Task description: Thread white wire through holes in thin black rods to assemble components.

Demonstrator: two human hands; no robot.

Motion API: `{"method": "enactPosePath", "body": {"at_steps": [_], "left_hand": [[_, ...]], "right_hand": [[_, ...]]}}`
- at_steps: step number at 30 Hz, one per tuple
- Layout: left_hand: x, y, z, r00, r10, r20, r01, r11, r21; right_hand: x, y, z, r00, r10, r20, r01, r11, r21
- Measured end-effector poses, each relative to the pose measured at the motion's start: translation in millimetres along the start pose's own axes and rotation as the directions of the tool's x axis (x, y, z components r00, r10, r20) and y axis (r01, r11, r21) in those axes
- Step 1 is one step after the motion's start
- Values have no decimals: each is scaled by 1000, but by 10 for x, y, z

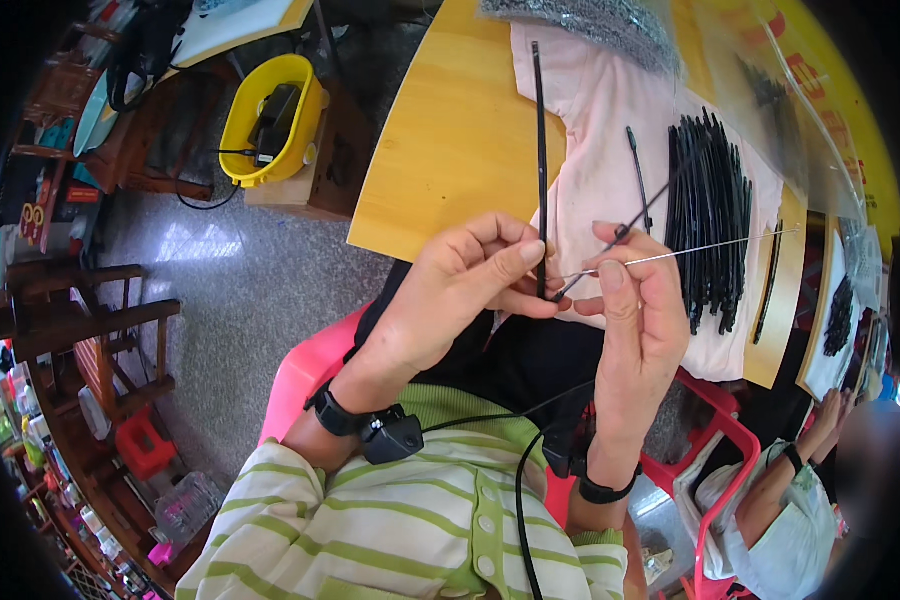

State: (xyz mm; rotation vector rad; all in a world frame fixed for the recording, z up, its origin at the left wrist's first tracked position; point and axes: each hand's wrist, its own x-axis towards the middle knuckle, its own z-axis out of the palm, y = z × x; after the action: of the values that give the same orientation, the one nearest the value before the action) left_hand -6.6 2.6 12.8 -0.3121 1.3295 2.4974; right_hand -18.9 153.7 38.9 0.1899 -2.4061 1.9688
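My left hand (465, 285) pinches a long, narrow black strip (540, 150) that stands away from me over the table. Its near end lies at my fingertips. In my right hand (642, 325) is a thin metal needle-like rod (730, 243), reaching out to the right. A thinner dark strip with a small knob (622, 232) runs slantwise past the right fingers, its lower end close to the left fingertips. Whether the rod enters either strip is too small to tell. Beyond the hands, a thick bunch of black strips (710, 225) lies on a pale pink cloth (595, 140).
The cloth covers part of a wooden table (440, 130). A clear bag of greyish bits (600, 30) sits at the far edge. One strip (770, 285) lies right of the bunch. A yellow tub (232, 150) stands left; another person (780, 500) sits at right near a pink chair (720, 510).
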Motion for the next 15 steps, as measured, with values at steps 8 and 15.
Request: {"method": "enactPosePath", "body": {"at_steps": [8,15], "left_hand": [[50,0,-26,996,-60,66,64,996,-57],[69,18,-17,993,-91,76,91,996,6]], "right_hand": [[44,-17,-101,993,-107,46,111,990,-90],[146,90,-185,978,-148,145,145,989,29]]}}
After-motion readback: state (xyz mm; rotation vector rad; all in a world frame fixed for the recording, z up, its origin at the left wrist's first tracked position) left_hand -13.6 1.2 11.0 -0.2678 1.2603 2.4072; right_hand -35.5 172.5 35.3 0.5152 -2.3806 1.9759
